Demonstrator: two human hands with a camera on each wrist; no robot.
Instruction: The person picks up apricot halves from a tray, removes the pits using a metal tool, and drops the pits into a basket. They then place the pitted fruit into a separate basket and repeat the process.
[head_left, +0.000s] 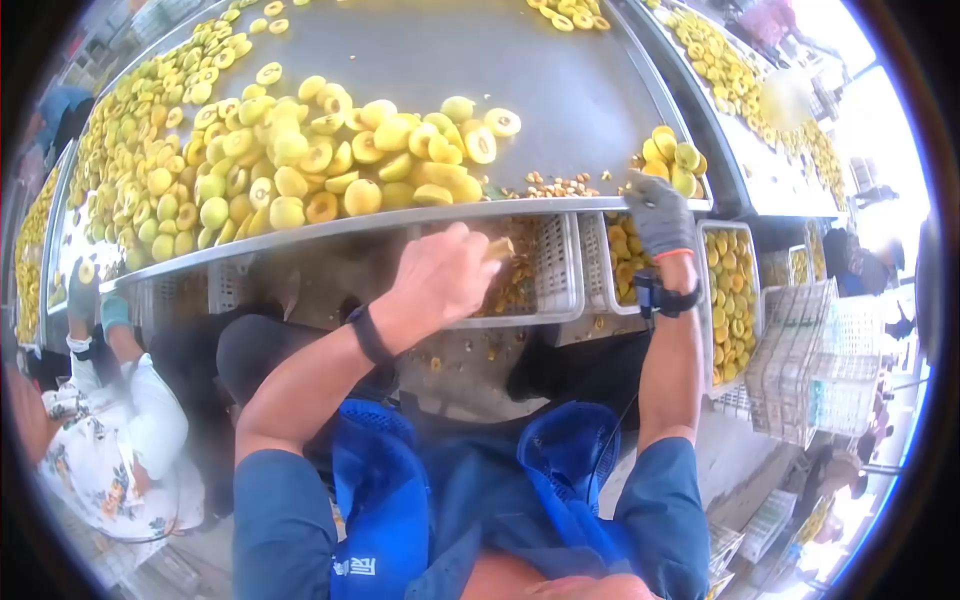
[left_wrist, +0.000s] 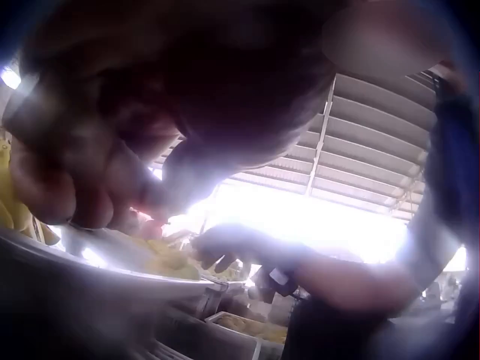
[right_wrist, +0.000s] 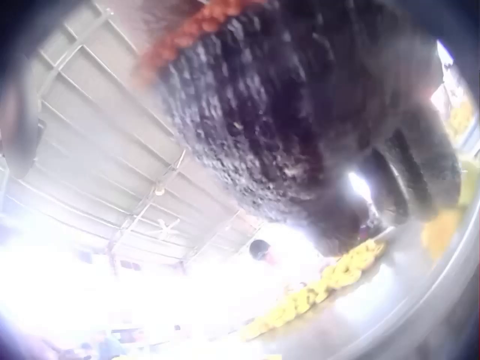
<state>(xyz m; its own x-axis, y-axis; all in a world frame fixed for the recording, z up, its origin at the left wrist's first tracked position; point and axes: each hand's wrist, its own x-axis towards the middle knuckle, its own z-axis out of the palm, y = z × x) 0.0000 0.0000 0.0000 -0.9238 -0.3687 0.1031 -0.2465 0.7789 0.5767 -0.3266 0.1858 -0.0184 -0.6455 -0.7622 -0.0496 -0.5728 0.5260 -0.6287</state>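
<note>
My bare left hand (head_left: 435,275) is over the crates in front of the table's near edge. Its curled fingers pinch a small yellow-brown piece (head_left: 500,249); what it is I cannot tell. In the left wrist view this hand (left_wrist: 97,142) is dark and close. My right hand (head_left: 662,215), in a grey glove, is at the table edge beside a small group of yellow fruit halves (head_left: 685,165). Its fingers bend downward in the right wrist view, where the glove (right_wrist: 277,120) fills the top; whether they hold anything is hidden.
A large heap of halved yellow fruit (head_left: 290,150) covers the metal table's (head_left: 450,60) left part. Pits (head_left: 560,187) lie near its edge. Below stand a crate with brown bits (head_left: 570,265) and a crate of fruit (head_left: 730,300). Another person's gloved hand (head_left: 115,312) is at left.
</note>
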